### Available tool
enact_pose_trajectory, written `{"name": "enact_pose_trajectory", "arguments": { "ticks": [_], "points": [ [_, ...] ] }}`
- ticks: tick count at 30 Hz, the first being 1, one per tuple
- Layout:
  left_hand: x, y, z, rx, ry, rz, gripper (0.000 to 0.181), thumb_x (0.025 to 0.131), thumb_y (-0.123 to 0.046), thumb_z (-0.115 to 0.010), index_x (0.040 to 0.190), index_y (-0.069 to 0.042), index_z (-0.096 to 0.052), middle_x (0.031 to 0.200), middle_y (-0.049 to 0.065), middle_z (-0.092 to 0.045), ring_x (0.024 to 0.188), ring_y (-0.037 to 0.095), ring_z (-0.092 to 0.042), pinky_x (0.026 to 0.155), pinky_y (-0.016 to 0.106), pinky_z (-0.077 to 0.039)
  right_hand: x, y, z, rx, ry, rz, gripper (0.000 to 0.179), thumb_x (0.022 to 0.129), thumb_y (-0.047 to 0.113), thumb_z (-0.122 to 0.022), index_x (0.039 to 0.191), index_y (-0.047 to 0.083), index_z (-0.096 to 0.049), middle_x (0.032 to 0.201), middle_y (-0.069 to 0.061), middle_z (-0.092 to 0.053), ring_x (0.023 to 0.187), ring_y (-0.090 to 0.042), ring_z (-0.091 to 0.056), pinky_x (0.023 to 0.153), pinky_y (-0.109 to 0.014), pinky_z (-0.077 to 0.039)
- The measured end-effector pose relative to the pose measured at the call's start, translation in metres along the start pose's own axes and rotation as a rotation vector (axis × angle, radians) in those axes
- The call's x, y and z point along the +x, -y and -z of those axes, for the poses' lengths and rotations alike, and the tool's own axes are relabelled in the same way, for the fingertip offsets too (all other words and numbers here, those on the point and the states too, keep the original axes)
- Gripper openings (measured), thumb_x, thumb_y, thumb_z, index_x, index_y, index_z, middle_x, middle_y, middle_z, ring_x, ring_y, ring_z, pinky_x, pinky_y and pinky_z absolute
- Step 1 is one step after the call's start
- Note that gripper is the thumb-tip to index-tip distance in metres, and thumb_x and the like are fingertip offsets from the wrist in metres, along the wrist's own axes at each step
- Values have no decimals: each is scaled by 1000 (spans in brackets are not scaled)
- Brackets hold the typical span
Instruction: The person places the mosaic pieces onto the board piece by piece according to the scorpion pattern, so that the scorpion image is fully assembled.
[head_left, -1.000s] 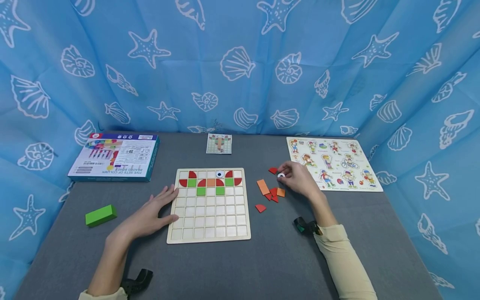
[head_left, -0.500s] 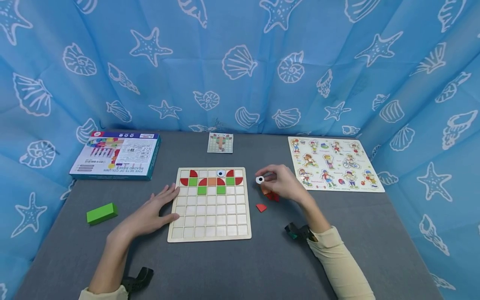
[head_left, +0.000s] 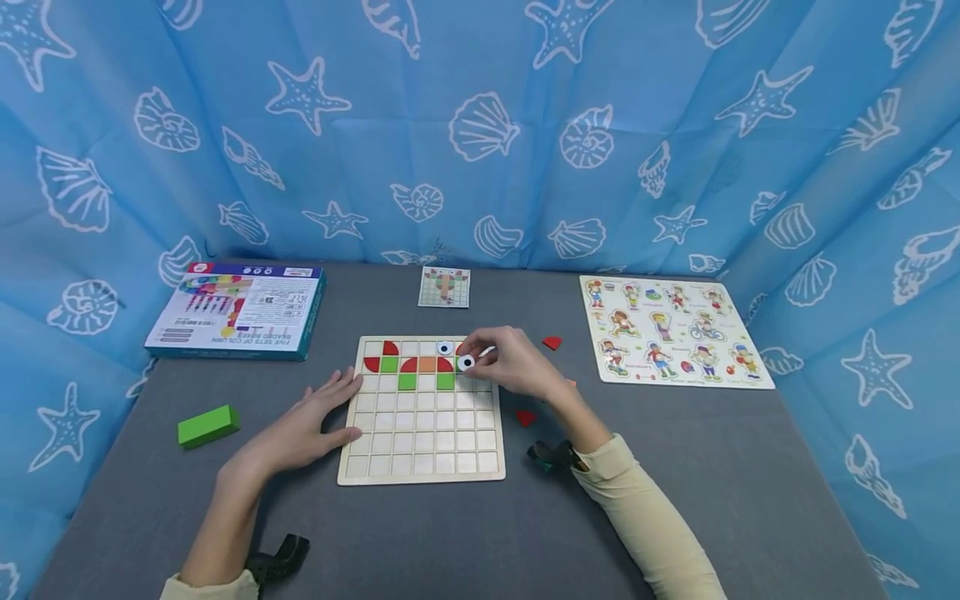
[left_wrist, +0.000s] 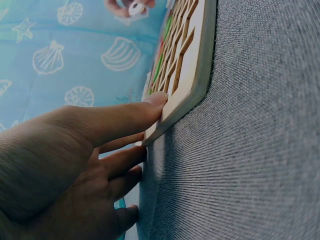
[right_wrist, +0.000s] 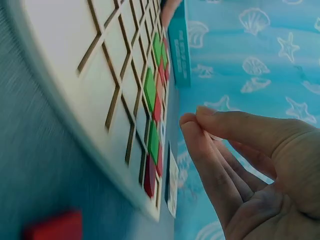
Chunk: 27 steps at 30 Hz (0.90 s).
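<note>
1 blue curtain (head_left: 525, 187) | white shell, starfish prints (head_left: 306, 93) | 1 grey tabletop (head_left: 735, 475)

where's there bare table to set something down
Bare table shows between the box and small card, between the forearms nearer than the grid board, and right of the right sleeve, below the picture board. Crowded around the grid board's right edge: red pieces and the right hand.

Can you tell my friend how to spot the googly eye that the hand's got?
On the grey table, find the pale grid board. Above its far right part, the right hand pinches a small white eye piece with a dark dot. The look-alike eye lies in the board's top row; this one is held.
</note>
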<state>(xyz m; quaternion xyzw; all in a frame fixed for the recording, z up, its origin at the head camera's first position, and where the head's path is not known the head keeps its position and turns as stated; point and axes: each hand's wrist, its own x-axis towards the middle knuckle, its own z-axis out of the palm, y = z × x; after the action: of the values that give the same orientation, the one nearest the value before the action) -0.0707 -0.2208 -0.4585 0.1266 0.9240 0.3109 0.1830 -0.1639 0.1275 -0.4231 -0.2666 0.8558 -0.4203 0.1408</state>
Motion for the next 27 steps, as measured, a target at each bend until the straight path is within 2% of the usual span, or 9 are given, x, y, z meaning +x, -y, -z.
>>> {"name": "enact_pose_trajectory", "arguments": {
  "ticks": [6, 9, 13, 27],
  "points": [
    [1, 0, 0, -3, -5, -1, 86, 101, -31, -78, 170, -5, -33, 180, 24, -22, 168, 52, -15, 130, 80, -10, 23, 5, -15, 28, 52, 35, 19, 95, 1, -79, 114, 3, -77, 109, -16, -76, 85, -16, -80, 79, -24, -63],
    [1, 0, 0, -6, -4, 2, 86, 101, -31, -78, 170, -5, -33, 180, 24, -22, 168, 52, -14, 130, 80, -9, 35, 8, -21, 1, 46, 33, 20, 96, 3, -78, 116, 3, -78, 108, -15, -78, 87, -14, -80, 81, -25, -65],
    [0, 1, 0, -7, -4, -3, 86, 101, -31, -77, 170, -5, -33, 179, 25, -22, 168, 52, -14, 130, 81, -10, 47, 11, -28, -45, 31, 36, 21, 98, 5, -78, 118, 1, -79, 108, -16, -80, 89, -19, -81, 82, -27, -66],
    [-1, -2, 2, -11, 1, -17, 86, 102, -33, -77, 170, -4, -33, 179, 25, -23, 167, 53, -15, 128, 82, -11, 78, 17, -51, -232, 3, 55, 19, 95, 12, -84, 110, 0, -80, 99, -13, -83, 91, -21, -80, 81, -26, -65]
  ]
}}
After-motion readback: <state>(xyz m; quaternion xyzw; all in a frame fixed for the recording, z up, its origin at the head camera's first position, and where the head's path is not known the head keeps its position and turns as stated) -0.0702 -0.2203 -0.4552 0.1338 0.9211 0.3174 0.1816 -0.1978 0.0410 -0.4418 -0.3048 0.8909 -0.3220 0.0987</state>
